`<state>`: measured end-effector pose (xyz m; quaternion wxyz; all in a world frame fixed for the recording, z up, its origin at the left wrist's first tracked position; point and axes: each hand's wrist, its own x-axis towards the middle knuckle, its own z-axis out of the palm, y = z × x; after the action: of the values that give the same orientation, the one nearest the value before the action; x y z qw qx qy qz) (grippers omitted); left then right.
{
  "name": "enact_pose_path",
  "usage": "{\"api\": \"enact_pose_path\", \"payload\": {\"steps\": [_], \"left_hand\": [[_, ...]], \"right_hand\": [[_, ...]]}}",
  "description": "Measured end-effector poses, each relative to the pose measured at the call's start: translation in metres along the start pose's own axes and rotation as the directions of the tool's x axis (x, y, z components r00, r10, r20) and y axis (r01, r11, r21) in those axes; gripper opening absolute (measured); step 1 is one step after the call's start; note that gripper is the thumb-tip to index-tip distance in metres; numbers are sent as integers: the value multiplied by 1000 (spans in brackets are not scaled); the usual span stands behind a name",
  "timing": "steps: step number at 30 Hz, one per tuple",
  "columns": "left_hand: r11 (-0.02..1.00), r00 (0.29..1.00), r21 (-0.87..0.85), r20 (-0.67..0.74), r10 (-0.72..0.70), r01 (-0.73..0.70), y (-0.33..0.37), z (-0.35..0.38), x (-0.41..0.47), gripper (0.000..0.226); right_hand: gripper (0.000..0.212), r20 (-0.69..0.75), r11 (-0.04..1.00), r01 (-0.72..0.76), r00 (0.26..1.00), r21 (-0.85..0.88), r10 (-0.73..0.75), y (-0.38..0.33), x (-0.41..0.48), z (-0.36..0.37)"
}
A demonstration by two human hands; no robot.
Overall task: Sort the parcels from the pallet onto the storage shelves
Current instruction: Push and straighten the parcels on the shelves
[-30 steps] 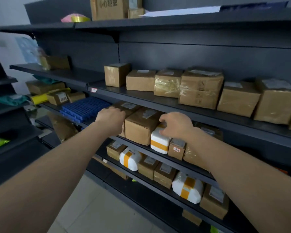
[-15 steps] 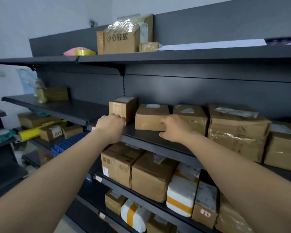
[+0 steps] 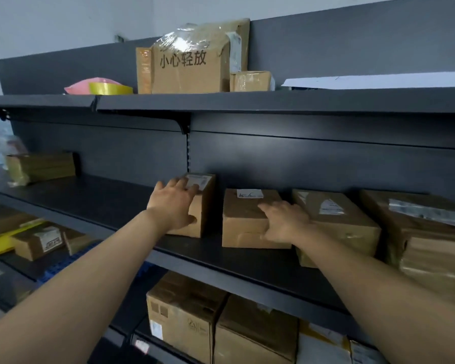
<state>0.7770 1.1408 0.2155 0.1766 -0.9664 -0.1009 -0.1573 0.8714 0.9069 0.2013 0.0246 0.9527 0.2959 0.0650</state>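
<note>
STOREROOM: Dark metal shelf unit (image 3: 326, 158), three tiers in view. No pallet in shot. On the middle shelf (image 3: 103, 203) a row of brown parcels starts approx. mid-span and runs off to the right. A big taped box (image 3: 187, 72) sits on the tier above.

The next move turns on the gap at the row's left end. The small box (image 3: 205, 206) stands upright there, taller than wide. The flat box (image 3: 243, 219) lies just beside it on the right, w/ a narrow strip of shelf btwn them, its long axis along the shelf edge. The third box (image 3: 339, 224) follows on the right; touching the flat one or not, can't tell.

The L hand (image 3: 174, 206) is nearer the small box and sits on its left-front side, so the box lies to the right of the palm. A push from here would prob. carry it right and close the gap. The R hand (image 3: 284, 224) covers the flat box's front-right corner, w/ the box lying left of the palm.

Both hands are spread, not clenched. The L fingers (image 3: 187, 186) reach nearly straight over the top edge by the label, thumb low across the front. The R fingers point left across the top, thumb down the front face. Nothing is pinched or lifted.

Half a sec ago the L hand was a closed fist just short of the small box; it's now opened onto it. The R hand was lower, at the flat box's front, and is now up on its top. A sec ago both hands were one tier down.
</note>
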Motion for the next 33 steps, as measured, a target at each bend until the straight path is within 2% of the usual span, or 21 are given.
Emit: {"api": "enact_pose_path", "payload": {"steps": [3, 6, 8, 11, 15, 22, 33], "left_hand": [[996, 997, -72, 51, 61, -57, -19, 16, 20, 84], [969, 987, -214, 73, 143, -124, -34, 32, 31, 88], [932, 980, -316, 34, 197, -176, -42, 40, 33, 87], [893, 969, -375, -91, 230, -247, -52, 51, 33, 81], [830, 951, -464, -157, 267, -310, -62, 55, 29, 82], [792, 935, -497, -176, 309, -355, -78, 48, 20, 76], [787, 924, -486, -164, 346, -381, -91, 40, 18, 66]], "right_hand": [[77, 54, 998, -52, 997, 47, 49, -5, 10, 7], [77, 23, 987, -110, 994, 120, 108, -13, 11, 10], [76, -16, 984, -136, 990, 111, 139, -22, 9, 11], [75, -62, 980, -174, 982, 95, 181, -42, 5, 11], [74, -113, 974, -212, 969, 81, 221, -68, -3, 12], [70, -134, 965, -240, 958, 106, 253, -83, -16, 8], [62, -177, 978, -167, 966, 125, 188, -95, -22, 7]]}}
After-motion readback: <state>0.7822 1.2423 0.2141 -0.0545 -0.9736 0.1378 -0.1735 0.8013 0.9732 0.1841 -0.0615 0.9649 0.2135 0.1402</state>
